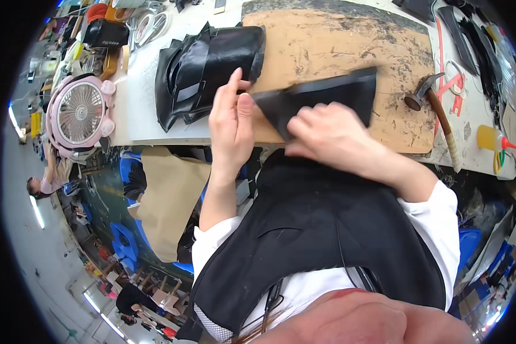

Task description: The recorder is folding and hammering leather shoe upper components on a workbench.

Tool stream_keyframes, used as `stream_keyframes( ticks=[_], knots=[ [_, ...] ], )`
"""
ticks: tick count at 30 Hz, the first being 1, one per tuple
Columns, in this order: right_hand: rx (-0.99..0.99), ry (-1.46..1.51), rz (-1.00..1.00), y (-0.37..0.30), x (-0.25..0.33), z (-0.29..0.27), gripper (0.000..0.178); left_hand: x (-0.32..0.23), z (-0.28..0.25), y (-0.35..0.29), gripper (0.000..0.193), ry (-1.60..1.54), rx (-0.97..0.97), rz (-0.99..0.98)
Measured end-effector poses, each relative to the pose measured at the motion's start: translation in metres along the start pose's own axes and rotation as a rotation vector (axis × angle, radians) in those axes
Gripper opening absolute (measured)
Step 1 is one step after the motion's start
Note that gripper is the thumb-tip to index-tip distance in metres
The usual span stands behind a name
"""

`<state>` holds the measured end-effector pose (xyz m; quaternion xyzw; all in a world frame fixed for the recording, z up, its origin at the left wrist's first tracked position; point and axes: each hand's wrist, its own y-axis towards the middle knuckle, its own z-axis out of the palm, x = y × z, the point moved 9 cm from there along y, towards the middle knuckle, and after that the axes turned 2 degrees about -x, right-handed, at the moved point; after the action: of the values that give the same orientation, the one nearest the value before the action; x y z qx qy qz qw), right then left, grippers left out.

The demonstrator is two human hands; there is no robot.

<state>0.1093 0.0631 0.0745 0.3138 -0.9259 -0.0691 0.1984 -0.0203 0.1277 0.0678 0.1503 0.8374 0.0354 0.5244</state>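
A dark, flat piece of black leather-like material (341, 94) is angled over the wooden board, its right end blurred by motion. My right hand (329, 135) has its fingers curled on the near edge of this piece, hiding part of it. My left hand (232, 126) is raised with fingers stretched upward and thumb apart, holding nothing. Its thumb is close to the piece's left tip; whether they touch I cannot tell. Just beyond my left hand lies a stack of folded glossy black leather-like pieces (212, 63).
A worn wooden board (304, 40) covers the middle of the bench. A hammer (433, 103) rests at its right edge, near a yellow bottle with a red tip (490, 139). On the left stand a pink fan (77, 112) and assorted tools. Brown sheet material (169, 200) hangs below the bench.
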Motion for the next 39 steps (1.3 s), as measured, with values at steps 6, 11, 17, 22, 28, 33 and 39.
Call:
stream_keyframes(
  ticks=[6,11,17,22,28,33,39],
  knots=[
    [-0.128,0.096,0.189,-0.008,-0.068,-0.018,0.023,-0.028,0.028,-0.005,0.043,0.637,0.122,0.476],
    [-0.163,-0.059,-0.040,0.000,-0.092,-0.004,0.019,-0.024,0.067,0.006,0.028,0.674,0.283,0.686],
    [-0.202,0.085,0.215,-0.003,-0.112,-0.013,0.020,-0.008,0.062,0.038,0.018,0.269,0.341,0.237],
    [-0.482,0.028,-0.159,0.008,-0.085,-0.086,0.016,-0.049,0.029,0.063,0.015,-0.065,0.199,0.416],
    [-0.355,-0.142,-0.253,-0.029,-0.075,-0.045,0.019,-0.056,0.057,-0.011,0.017,0.464,0.151,1.070],
    [-0.203,0.253,0.286,-0.053,-0.102,-0.012,0.019,-0.011,0.067,-0.019,0.015,0.184,0.115,0.359],
    [-0.084,0.058,0.296,-0.042,-0.100,-0.009,0.023,-0.002,0.070,-0.019,0.015,0.236,0.041,0.155]
  ],
)
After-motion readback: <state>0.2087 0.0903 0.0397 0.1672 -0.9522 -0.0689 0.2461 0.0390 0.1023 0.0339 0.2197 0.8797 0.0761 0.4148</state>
